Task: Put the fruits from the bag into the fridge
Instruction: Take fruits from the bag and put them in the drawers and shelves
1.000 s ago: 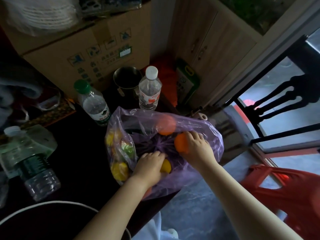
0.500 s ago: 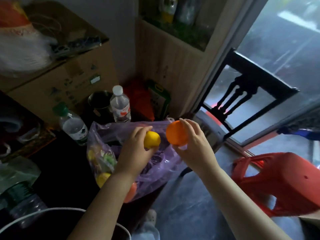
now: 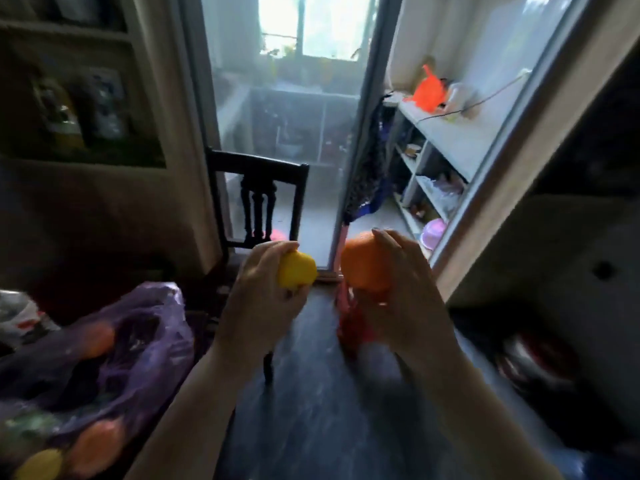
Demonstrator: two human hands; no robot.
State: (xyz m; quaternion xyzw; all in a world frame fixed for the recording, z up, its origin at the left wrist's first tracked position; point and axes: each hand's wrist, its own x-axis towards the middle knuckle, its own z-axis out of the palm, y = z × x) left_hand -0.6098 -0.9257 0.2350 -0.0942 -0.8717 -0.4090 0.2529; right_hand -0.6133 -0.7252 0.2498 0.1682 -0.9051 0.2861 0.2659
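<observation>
A person's left hand grips a yellow fruit and the right hand an orange fruit, each grip clenched round its load, side by side above the dark floor. The purple bag, more fruit inside, sits near left. No fridge is clearly visible. With both grips full, loosening one to open a door could drop a fruit.

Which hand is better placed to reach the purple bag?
Probably left: the left hand, holding the yellow fruit, is nearer the purple bag; the right hand holds the orange fruit farther away.
</observation>
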